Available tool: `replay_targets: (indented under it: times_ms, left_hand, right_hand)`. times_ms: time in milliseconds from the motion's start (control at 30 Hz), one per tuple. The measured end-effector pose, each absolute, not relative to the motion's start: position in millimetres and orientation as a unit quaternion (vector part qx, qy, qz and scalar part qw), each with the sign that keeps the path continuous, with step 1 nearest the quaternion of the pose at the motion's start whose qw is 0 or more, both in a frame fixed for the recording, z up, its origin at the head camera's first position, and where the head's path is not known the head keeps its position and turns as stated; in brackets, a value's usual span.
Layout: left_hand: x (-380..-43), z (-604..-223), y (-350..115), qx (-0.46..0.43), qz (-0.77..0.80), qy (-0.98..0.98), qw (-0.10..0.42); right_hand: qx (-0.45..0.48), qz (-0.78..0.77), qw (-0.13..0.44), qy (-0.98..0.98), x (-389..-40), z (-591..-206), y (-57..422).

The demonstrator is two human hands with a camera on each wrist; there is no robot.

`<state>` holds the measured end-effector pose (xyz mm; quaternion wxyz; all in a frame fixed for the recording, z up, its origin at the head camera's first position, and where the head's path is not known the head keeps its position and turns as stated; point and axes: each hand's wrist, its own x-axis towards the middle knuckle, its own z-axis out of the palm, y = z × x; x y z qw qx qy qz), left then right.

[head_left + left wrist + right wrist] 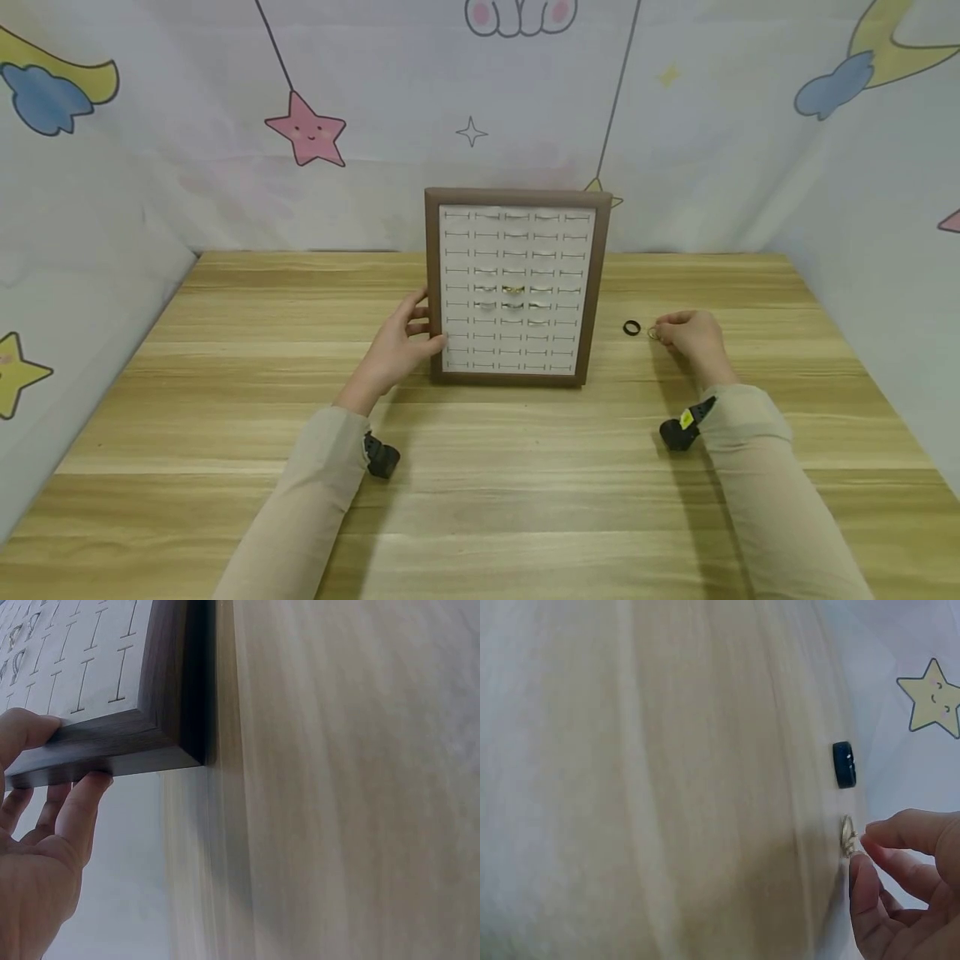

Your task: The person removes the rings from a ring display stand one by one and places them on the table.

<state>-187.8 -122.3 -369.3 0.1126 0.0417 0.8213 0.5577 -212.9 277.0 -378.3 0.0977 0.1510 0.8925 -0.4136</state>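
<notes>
Upright on the wood-grained desk (525,483), a brown-framed ring board (498,346) is stood, its white face turned toward the person and cut with rows of short slots. A few rings are seated around the middle of that face: one gold-toned band (513,290), the others silvery, too small to be described further. At the board's left edge, lower half, the left hand (397,346) is placed; the frame is gripped there, thumb laid over the front, the other fingers (84,802) set against the outer side, so that the edge is clamped between them. To the right of the board, well apart from it, the right hand (693,333) is held low at the desk. A loose gold-coloured ring (848,838) is pinched at the tips of its thumb and fingers, which are brought nearly together; whether the ring is lifted clear of the wood cannot be told. Between that ring and the board, nearer the ring, a black ring (844,766) is seen lying flat, untouched. Behind the board, a pale cloth backdrop (390,58) is hung, printed with stars, moons and clouds; a pink star (306,129) is noted above and left of the frame.
</notes>
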Motion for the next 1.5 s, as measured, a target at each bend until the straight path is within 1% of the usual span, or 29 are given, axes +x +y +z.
replay_targets:
  times_ms: [100, 167, 333, 467, 600, 667, 733, 867, 1000, 1167, 1267, 1500]
  left_hand:
    - [-187.9, -369.4, -122.8, 0.045, 0.555, 0.823, 0.112]
    - [-188.1, -369.5, -123.0, 0.044, 0.554, 0.823, 0.113]
    - [-189.3, -370.4, -123.5, 0.043, 0.556, 0.821, 0.118]
    - [-189.6, -370.6, -123.6, 0.045, 0.557, 0.821, 0.119]
    - [-188.9, -370.1, -123.7, 0.044, 0.558, 0.82, 0.121]
    - [-188.5, -370.1, -123.7, 0.046, 0.556, 0.821, 0.121]
    - [-188.5, -369.7, -123.7, 0.046, 0.556, 0.821, 0.12]
    - [-189.1, -370.0, -123.8, 0.048, 0.558, 0.82, 0.119]
    - [-189.9, -371.4, -124.0, 0.048, 0.559, 0.819, 0.12]
    - [-188.8, -370.8, -124.9, 0.049, 0.563, 0.816, 0.12]
    - [-188.2, -370.7, -124.9, 0.05, 0.563, 0.816, 0.12]
    - [-187.3, -369.5, -124.2, 0.046, 0.558, 0.819, 0.123]
  right_hand:
    - [0.156, -0.431, 0.076, 0.885, -211.2, -372.9, 272.2]
    - [0.155, -0.441, 0.049, 0.883, -210.6, -366.9, 266.7]
    - [0.139, -0.462, -0.041, 0.875, -212.3, -346.9, 245.8]
    - [0.12, -0.485, -0.129, 0.856, -211.1, -327.1, 221.9]
    - [0.062, -0.504, -0.209, 0.836, -206.6, -313.4, 195.6]
    - [0.015, -0.502, -0.236, 0.832, -203.6, -310.4, 183.2]
    - [-0.038, -0.496, -0.252, 0.83, -200.4, -309.2, 171.1]
    - [-0.134, -0.451, -0.263, 0.842, -195.2, -311.0, 150.0]
    - [-0.193, -0.391, -0.245, 0.866, -191.9, -316.6, 134.4]
    - [-0.212, -0.342, -0.198, 0.894, -189.0, -321.9, 122.0]
    - [-0.214, -0.323, -0.185, 0.903, -187.9, -322.7, 116.5]
    - [-0.211, -0.289, -0.21, 0.91, -186.6, -324.6, 108.7]
